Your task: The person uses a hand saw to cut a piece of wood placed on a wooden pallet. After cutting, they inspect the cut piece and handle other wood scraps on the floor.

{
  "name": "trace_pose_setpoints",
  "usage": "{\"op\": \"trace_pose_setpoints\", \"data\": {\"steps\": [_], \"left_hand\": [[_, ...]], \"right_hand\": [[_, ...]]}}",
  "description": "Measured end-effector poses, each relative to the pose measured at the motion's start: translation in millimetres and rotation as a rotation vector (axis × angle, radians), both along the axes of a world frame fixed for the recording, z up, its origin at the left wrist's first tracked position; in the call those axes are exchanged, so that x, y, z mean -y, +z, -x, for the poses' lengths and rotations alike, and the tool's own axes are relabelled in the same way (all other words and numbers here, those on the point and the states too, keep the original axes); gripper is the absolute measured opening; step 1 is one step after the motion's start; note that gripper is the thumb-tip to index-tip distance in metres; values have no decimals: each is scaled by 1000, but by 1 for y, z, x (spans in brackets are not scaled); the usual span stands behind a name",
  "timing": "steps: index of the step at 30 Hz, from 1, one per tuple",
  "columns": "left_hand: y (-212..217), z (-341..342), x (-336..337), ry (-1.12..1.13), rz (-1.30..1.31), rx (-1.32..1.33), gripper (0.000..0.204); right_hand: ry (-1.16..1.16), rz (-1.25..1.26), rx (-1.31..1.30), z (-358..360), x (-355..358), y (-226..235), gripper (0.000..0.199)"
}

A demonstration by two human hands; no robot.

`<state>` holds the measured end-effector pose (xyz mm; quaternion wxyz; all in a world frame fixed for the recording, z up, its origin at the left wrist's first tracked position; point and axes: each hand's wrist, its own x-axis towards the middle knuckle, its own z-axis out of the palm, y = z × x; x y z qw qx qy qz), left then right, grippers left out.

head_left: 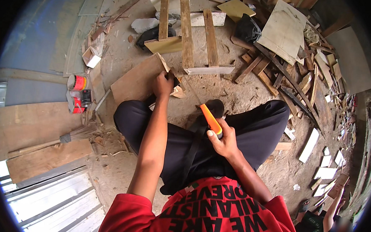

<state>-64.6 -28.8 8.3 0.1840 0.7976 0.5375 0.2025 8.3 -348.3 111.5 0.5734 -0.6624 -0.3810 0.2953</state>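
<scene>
My right hand (224,141) is closed round the orange and black handle of what looks like a handsaw (211,118). Its thin blade, seen nearly edge-on, slants up and left toward my left hand (164,84). That hand grips the right edge of a brown plywood board (135,79), tilted in front of my left knee; its fingertips are partly hidden. Beside its fingers shows a small orange and dark piece I cannot make out. A small light wood piece (178,92) lies just right of the hand. I sit with legs folded on the dusty ground.
Ahead stands a frame of wooden slats (185,32). Scrap planks (275,74) heap up at the right. Red tins (77,82) and a broom (73,135) lie at the left. Another person (320,224) holding a board is at the lower right.
</scene>
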Motion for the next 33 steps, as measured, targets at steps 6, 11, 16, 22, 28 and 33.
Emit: {"op": "trace_pose_setpoints", "data": {"steps": [6, 11, 16, 22, 28, 33], "left_hand": [[0, -10, 3, 71, -123, -366, 38], [-14, -13, -8, 232, -89, -190, 52], [-11, -17, -14, 294, -87, -285, 56], [-9, -18, -8, 274, -128, -287, 53], [-24, -15, -14, 277, -168, -259, 45], [-26, -14, -11, 294, -136, -255, 46]], "right_hand": [[114, 92, 89, -6, -10, 16, 36], [11, 69, 168, -9, -24, 33, 30], [-62, 262, 13, 0, -21, 37, 29], [-30, 271, 166, 8, -31, 44, 29], [-40, 244, 45, -8, -102, 2, 28], [-42, 167, 63, 0, -89, -5, 24]]}}
